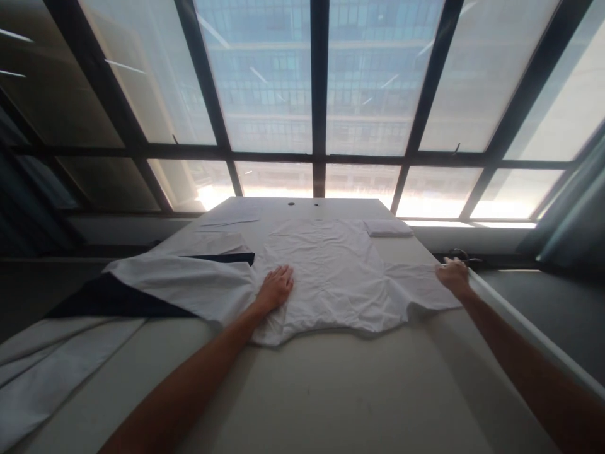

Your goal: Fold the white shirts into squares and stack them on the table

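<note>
A white shirt [331,271] lies spread on the white table [359,384], its body wrinkled and one sleeve [411,284] stretched out to the right. My left hand [276,287] rests flat on the left part of the shirt, fingers extended. At the table's right edge, my right hand [454,276] is closed on the end of that sleeve, which lifts slightly off the surface near its lower edge. The fingertips of my right hand are partly hidden.
White cloth [184,284] and dark navy cloth [118,296] lie at left, hanging over the table's edge. A folded white cloth [388,228] sits at back right, and thin sheets [231,216] at back left. Large windows [368,82] stand behind; a curtain [576,208] hangs right.
</note>
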The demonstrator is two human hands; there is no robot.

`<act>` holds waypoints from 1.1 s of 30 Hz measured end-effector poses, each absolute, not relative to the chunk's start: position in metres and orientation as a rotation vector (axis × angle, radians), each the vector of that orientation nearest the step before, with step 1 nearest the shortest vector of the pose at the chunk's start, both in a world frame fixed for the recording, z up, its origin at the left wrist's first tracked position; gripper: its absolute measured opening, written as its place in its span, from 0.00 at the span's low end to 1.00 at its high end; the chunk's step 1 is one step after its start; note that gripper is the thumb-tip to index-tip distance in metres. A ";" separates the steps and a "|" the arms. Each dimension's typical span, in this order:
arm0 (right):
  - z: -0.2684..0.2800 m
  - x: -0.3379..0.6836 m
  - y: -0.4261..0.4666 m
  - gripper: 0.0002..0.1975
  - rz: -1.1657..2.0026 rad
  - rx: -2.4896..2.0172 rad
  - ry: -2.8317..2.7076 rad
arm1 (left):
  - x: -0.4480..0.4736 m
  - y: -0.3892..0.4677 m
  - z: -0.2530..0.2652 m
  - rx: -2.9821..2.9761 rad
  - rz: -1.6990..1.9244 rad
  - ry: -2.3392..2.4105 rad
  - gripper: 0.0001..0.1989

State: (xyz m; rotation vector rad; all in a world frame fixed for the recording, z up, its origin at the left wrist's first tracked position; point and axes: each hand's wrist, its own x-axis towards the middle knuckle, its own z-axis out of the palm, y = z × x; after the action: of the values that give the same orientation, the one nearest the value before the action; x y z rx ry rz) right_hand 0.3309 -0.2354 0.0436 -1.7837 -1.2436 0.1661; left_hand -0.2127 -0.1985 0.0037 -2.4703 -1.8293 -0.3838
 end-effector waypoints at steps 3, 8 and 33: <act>0.028 0.229 -0.216 0.24 0.229 -1.780 -1.411 | -0.212 -0.200 0.006 -2.488 -0.367 -1.845 0.23; 0.010 0.082 -0.210 0.28 0.264 -1.613 -2.021 | -0.212 -0.204 0.009 -2.489 -0.363 -1.849 0.22; 0.016 0.158 -0.241 0.17 0.274 -1.372 -1.971 | -0.189 -0.250 0.072 -3.162 -0.142 -1.727 0.13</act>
State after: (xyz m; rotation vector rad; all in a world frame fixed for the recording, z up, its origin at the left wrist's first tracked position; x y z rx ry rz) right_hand 0.1578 -0.2411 0.0157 -1.3717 -1.9706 0.2737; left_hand -0.1890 -0.2502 0.0719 -3.1622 -1.7266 -0.1417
